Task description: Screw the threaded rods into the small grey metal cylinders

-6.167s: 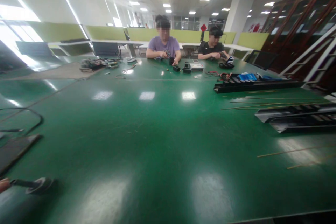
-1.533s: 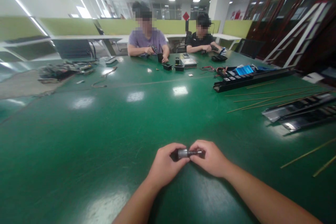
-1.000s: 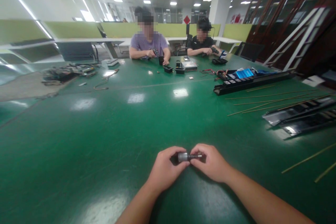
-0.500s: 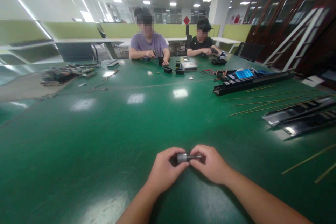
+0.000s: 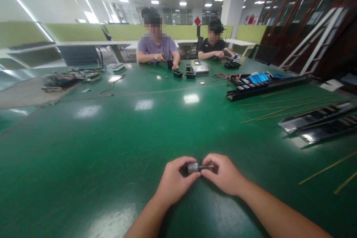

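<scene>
A small metal part (image 5: 195, 167), a grey cylinder with a thin dark shaft, lies sideways between my two hands just above the green table (image 5: 111, 148). My left hand (image 5: 175, 181) grips the thicker grey end. My right hand (image 5: 224, 174) pinches the thin shaft end with thumb and fingertips. Both forearms reach in from the bottom edge. The part's far ends are hidden inside my fingers.
Two people sit across the table, each handling small black items (image 5: 184, 73). A long black tray (image 5: 264, 86) with a blue pack lies at right, with thin rods (image 5: 284, 113) and dark metal trays (image 5: 320, 124) nearer. Cables and tools (image 5: 69, 78) lie at far left.
Six seconds ago my hands were out of the middle, with a dark tool at the lower left. Over the last 1.5 seconds both hands stay closed on the metal part, nearly still.
</scene>
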`<state>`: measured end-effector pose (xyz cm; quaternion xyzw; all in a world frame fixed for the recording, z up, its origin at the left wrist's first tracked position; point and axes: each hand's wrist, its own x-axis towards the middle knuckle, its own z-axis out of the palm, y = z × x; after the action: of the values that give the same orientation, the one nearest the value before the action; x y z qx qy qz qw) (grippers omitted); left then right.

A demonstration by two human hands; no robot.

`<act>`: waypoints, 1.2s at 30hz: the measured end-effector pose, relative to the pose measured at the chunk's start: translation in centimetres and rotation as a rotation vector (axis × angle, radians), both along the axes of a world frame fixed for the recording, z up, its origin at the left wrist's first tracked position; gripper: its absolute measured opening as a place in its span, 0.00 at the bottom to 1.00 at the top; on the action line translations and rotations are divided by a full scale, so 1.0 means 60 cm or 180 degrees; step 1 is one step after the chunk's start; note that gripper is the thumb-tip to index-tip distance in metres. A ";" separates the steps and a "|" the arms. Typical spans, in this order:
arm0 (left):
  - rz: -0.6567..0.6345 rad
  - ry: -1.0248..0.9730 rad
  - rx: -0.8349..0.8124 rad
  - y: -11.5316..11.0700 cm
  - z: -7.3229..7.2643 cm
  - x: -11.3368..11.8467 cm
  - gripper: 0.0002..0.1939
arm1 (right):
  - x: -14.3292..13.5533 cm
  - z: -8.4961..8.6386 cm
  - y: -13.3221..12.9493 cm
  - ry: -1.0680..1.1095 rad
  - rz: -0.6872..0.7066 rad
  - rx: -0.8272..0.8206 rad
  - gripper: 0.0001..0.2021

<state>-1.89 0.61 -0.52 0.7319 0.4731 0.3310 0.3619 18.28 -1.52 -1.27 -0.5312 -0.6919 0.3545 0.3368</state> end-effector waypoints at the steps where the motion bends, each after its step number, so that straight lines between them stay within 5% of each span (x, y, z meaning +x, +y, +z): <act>1: -0.0004 -0.0001 0.0002 0.000 -0.001 0.000 0.13 | 0.000 0.000 0.000 0.0002 -0.0006 -0.0009 0.01; 36: -0.0048 0.0018 0.0044 0.000 0.000 -0.002 0.12 | 0.003 0.001 -0.003 -0.0034 0.0027 0.0062 0.02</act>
<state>-2.00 0.63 -0.52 0.7389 0.4663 0.3294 0.3580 18.45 -1.70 -1.23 -0.5269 -0.6993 0.3463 0.3367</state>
